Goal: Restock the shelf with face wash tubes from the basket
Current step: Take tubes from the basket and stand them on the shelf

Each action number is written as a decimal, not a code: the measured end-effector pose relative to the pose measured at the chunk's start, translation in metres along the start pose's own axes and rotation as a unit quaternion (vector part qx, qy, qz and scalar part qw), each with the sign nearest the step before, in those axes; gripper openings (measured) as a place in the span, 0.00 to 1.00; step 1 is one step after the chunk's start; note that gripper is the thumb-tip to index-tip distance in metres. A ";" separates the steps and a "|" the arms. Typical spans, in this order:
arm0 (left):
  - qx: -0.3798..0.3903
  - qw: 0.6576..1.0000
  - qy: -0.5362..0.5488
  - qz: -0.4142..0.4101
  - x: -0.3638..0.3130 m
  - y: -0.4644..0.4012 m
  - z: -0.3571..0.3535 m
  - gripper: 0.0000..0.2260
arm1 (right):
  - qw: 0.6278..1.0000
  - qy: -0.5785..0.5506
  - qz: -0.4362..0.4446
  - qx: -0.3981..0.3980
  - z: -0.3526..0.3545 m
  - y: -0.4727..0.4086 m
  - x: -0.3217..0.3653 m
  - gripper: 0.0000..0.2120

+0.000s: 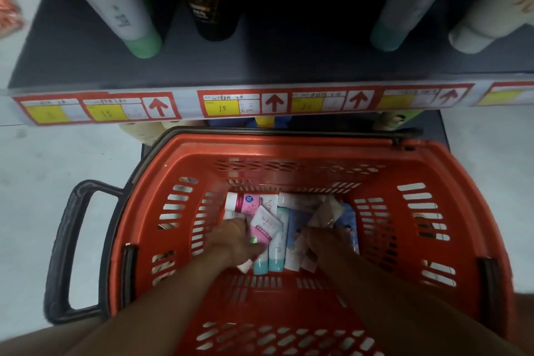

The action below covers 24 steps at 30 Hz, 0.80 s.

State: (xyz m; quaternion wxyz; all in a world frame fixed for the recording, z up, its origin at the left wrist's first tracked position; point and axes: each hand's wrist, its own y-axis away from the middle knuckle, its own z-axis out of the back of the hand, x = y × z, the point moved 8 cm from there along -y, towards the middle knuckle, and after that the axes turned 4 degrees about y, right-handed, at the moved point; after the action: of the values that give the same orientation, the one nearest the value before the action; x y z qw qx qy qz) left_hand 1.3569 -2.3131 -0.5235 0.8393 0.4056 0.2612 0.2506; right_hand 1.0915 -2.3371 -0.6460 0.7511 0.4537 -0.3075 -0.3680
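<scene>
A red basket (pixel 427 170) stands below the shelf and holds several face wash tubes. My left hand (pixel 234 241) is down inside it, thumb and fingers pinching a pink-and-white tube (pixel 264 224) that tilts above the pile. Two white tubes with teal caps (pixel 276 254) lie just right of that hand, and a pink tube (pixel 245 202) lies behind it. My right hand (pixel 322 240) reaches into the pale tubes (pixel 300 240) on the right; its fingertips are buried among them. The dark shelf (pixel 289 61) above has a gap in the middle.
On the shelf stand a white tube with a green cap (pixel 138 37), a black tube (pixel 211 9), a pale tube with a teal cap (pixel 390 32) and a beige tube (pixel 476 32). A strip of red-and-yellow price labels (pixel 219 107) runs along its front edge. The basket's black handle (pixel 72 240) juts left.
</scene>
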 end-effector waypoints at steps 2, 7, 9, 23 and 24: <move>0.004 0.997 0.081 -0.006 -0.006 0.008 0.003 0.20 | 1.000 -0.005 0.006 0.008 0.009 0.055 0.020 0.25; -0.006 0.969 0.244 -0.030 -0.025 0.037 0.012 0.13 | 0.998 -0.048 0.032 0.013 0.024 0.103 0.027 0.20; -0.002 0.949 0.313 -0.039 -0.034 0.053 0.018 0.07 | 0.994 -0.080 0.064 0.040 0.028 0.123 0.030 0.12; -0.092 0.871 0.451 -0.169 -0.093 0.163 0.078 0.19 | 0.941 -0.055 0.303 -0.139 0.124 0.250 0.055 0.11; -0.101 0.864 0.458 -0.182 -0.096 0.172 0.083 0.19 | 0.935 -0.063 0.317 -0.145 0.133 0.263 0.055 0.06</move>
State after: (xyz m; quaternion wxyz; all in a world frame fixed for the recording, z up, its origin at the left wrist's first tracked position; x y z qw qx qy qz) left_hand 1.3035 -2.3254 -0.3166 0.6924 0.1035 0.6587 0.2758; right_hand 1.0874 -2.3603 -0.3473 0.8653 0.1947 -0.4255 -0.1795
